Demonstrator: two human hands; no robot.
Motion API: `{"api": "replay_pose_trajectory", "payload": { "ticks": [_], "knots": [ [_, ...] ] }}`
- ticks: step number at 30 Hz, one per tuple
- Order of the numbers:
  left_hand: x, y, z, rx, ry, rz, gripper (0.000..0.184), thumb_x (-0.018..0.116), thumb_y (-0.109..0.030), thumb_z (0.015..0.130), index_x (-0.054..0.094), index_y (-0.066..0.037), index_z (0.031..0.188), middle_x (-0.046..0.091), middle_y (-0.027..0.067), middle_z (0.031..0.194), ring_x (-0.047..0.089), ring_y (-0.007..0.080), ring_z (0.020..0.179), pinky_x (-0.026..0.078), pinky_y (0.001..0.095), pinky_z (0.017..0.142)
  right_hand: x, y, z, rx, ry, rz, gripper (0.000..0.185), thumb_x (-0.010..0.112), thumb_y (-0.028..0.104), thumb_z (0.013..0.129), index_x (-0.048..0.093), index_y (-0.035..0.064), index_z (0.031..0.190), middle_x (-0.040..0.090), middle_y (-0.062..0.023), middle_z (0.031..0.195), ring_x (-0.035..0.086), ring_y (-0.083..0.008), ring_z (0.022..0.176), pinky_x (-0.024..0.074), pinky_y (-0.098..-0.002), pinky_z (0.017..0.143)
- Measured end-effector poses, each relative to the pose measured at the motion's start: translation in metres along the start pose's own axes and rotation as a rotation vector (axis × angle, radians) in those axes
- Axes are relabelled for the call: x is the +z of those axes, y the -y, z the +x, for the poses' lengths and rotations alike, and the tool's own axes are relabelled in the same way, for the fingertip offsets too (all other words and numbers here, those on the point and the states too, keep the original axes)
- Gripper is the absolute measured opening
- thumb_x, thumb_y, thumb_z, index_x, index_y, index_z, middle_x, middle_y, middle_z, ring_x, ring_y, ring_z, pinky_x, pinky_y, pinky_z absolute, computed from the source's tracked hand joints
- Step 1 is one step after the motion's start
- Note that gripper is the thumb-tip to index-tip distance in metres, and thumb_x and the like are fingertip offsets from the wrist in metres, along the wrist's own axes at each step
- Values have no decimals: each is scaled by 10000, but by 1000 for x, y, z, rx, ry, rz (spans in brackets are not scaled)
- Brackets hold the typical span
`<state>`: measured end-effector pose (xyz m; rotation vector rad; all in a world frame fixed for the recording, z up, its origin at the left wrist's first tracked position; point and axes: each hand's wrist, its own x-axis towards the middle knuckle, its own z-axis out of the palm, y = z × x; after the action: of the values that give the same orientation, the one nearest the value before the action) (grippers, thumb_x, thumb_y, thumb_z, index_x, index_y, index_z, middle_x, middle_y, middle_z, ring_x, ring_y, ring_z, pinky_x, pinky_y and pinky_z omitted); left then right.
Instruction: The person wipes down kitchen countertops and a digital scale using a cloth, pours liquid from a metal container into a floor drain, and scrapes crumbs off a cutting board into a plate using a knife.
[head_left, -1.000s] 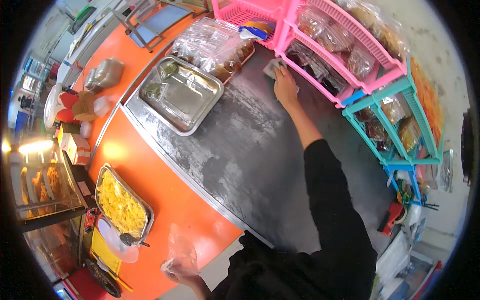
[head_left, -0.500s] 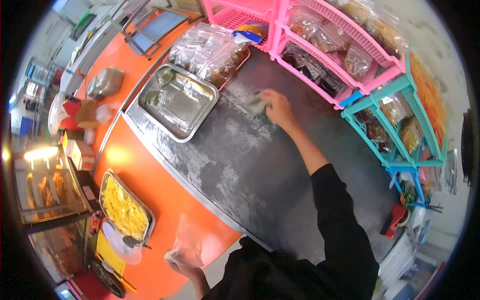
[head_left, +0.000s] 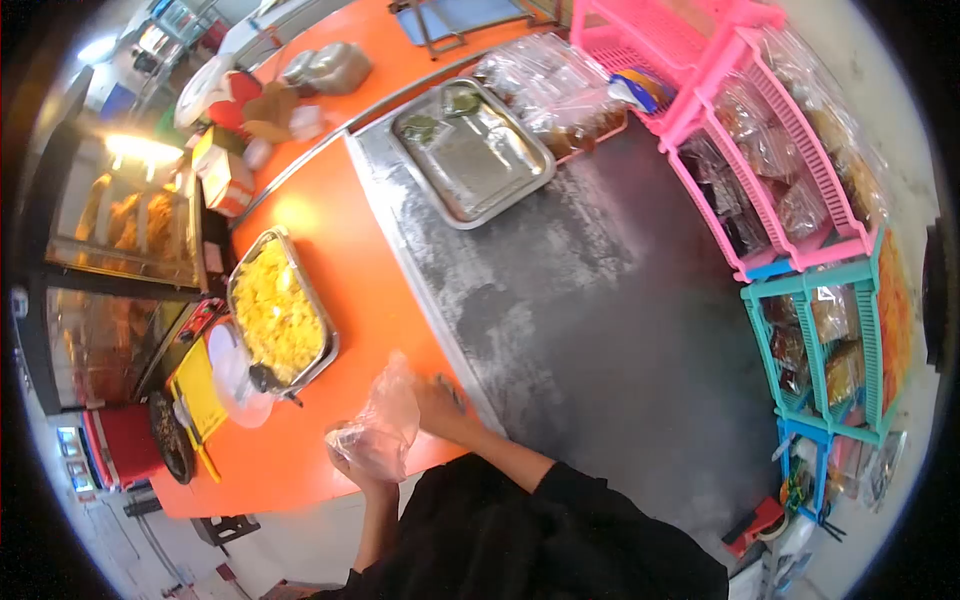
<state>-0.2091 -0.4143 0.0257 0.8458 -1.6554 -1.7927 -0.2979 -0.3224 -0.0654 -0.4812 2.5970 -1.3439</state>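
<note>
My left hand (head_left: 365, 472) is closed on a clear plastic bag (head_left: 388, 425), low over the orange table's front edge. Close beside the bag's right side is my right hand (head_left: 440, 408), slightly blurred and partly behind the film. Its fingers look curled in, and what they hold is hidden. To the left of both hands stands a metal tray of yellow food (head_left: 275, 305), with a dark utensil handle (head_left: 268, 380) at its near end.
The dark worktop (head_left: 600, 350) has pale smears. On it are a metal tray with green leaves (head_left: 470, 160) and bagged goods (head_left: 555, 85). Pink racks (head_left: 700, 120) and a teal rack (head_left: 865, 340) line the right. A lit food cabinet (head_left: 120, 225) and yellow board (head_left: 205, 390) stand left.
My right hand has come from the far part of the dark worktop, where it held a pale cloth-like thing, back beside the bag. The left hand still holds the bag. The view has turned left.
</note>
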Motion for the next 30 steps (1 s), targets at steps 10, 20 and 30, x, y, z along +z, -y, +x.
{"api": "replay_pose_trajectory", "payload": {
  "ticks": [10,20,30],
  "knots": [
    [-117,3,-1,147,-202,-81,298,590,-267,809,443,-97,1004,493,36,852,520,167,719,487,349,570,-68,-52,187,-300,-277,-365,369,481,62,757,553,120,1114,525,-84,1163,463,-298,1090,392,-455,850],
    [-171,-28,-24,175,-439,-153,183,550,-168,800,445,-57,900,464,19,799,498,121,698,453,259,603,129,64,-76,-104,209,-698,328,469,103,751,532,24,1063,529,-146,1064,491,-300,981,365,-502,795],
    [-288,-51,-82,90,-392,-83,253,504,-216,769,433,-48,945,444,36,840,473,133,742,443,262,634,3,89,-51,-398,-406,-74,334,446,-32,690,578,12,993,556,-171,1051,521,-319,1018,414,-371,878]
  ]
}}
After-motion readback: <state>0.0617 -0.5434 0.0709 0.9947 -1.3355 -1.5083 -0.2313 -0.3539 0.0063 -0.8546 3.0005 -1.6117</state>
